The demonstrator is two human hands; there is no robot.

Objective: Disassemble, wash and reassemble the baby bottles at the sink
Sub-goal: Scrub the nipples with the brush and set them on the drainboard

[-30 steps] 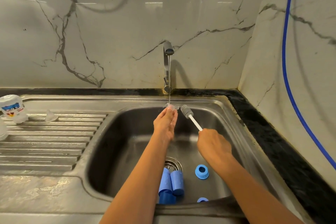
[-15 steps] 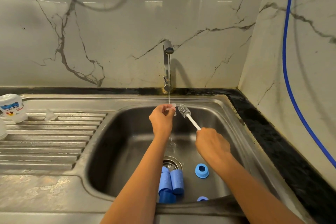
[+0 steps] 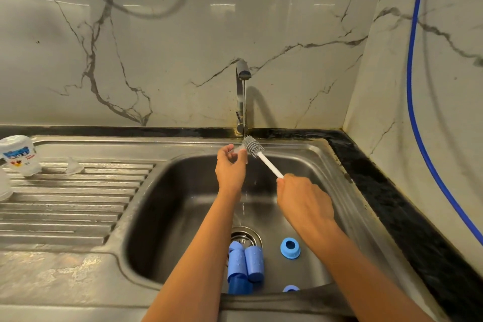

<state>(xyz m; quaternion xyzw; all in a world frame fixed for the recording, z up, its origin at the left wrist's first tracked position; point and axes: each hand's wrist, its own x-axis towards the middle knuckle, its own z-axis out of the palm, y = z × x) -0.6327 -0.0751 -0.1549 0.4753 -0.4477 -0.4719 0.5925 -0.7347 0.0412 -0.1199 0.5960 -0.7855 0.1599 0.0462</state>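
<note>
Right hand [image 3: 304,201] clamped around the white handle of the bottle brush [image 3: 261,157]. The brush's long axis rises diagonally toward the sink's far edge, with the grey bristle head under the tap [image 3: 243,73]. Left hand [image 3: 231,170] pinches a small clear part [image 3: 238,151], blurred, against the bristles. Blue caps [image 3: 247,263] and a blue collar ring [image 3: 290,248] lie by the drain of the steel sink [image 3: 167,191]. A bottle [image 3: 19,155] stands at the drainboard's [image 3: 78,204] far left corner. Veined marble walls [image 3: 156,60] surround the sink.

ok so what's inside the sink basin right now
On the sink floor: the drain, blue caps lying beside it, a blue ring and a second ring half hidden by the front rim. The left forearm hides the floor behind it.
</note>
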